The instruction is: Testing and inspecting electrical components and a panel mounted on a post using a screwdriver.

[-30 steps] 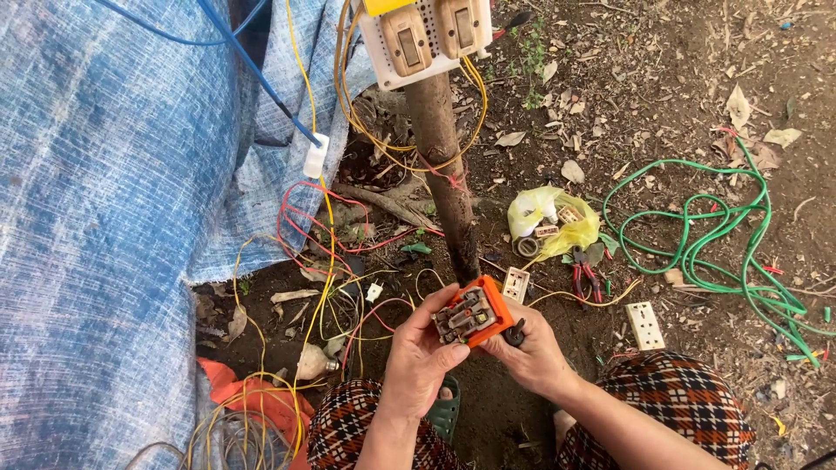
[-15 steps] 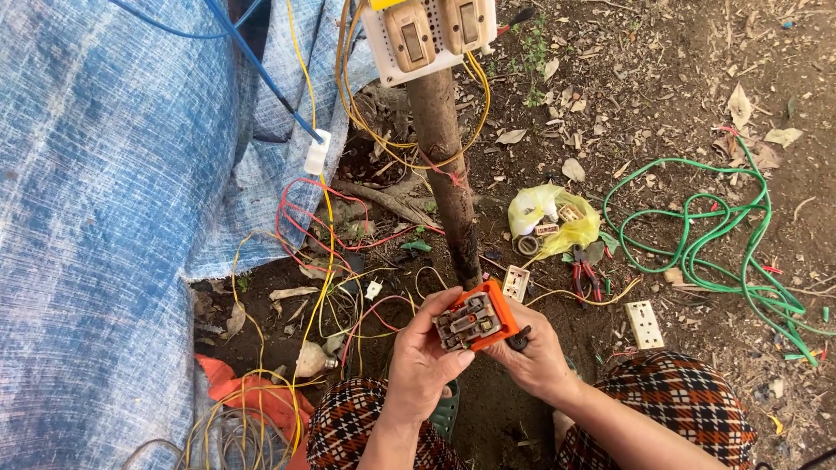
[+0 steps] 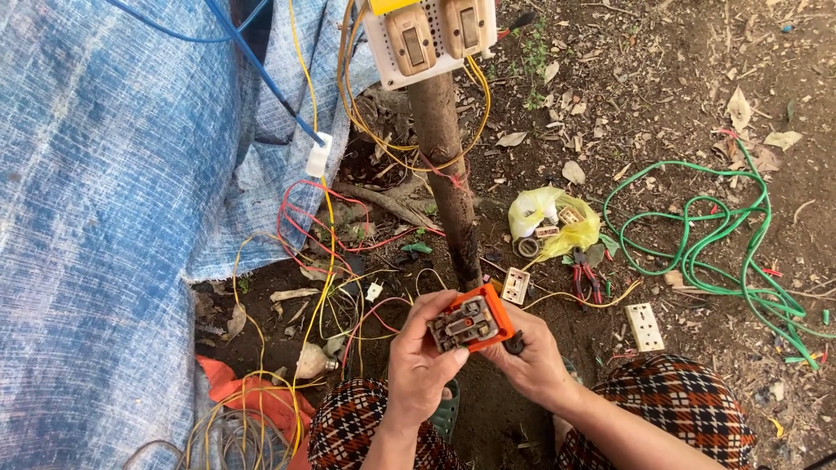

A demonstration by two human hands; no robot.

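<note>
Outdoors on bare brown dirt (image 3: pixel 662 78) strewn with dry leaves, a thin wooden post (image 3: pixel 444 174) rises through the middle of the view and serves as the landmark. Far left of the post hangs a blue woven tarp (image 3: pixel 96 218), with blue cable (image 3: pixel 252 61) and a tangle of yellow and red wires (image 3: pixel 322 226) running between tarp and post. At the post's top sits a white perforated board with two beige switches (image 3: pixel 431 30).

Just below the foot of the post, the left hand (image 3: pixel 418 365) is curled around the left edge of an orange switch box (image 3: pixel 470 320), fingers closed on it, its inner parts facing up. The right hand (image 3: pixel 531 361) grips the box's right side from underneath, fingers wrapped shut, with a dark tool tip (image 3: pixel 515 344) showing under the box.

Right of the post lie a small white socket (image 3: pixel 515 285), a yellow plastic bag (image 3: pixel 553 222) with parts, red-handled pliers (image 3: pixel 585 283), another white socket plate (image 3: pixel 645 326) and a coil of green hose (image 3: pixel 723 235). Patterned trouser knees (image 3: pixel 688 400) fill the bottom edge.
</note>
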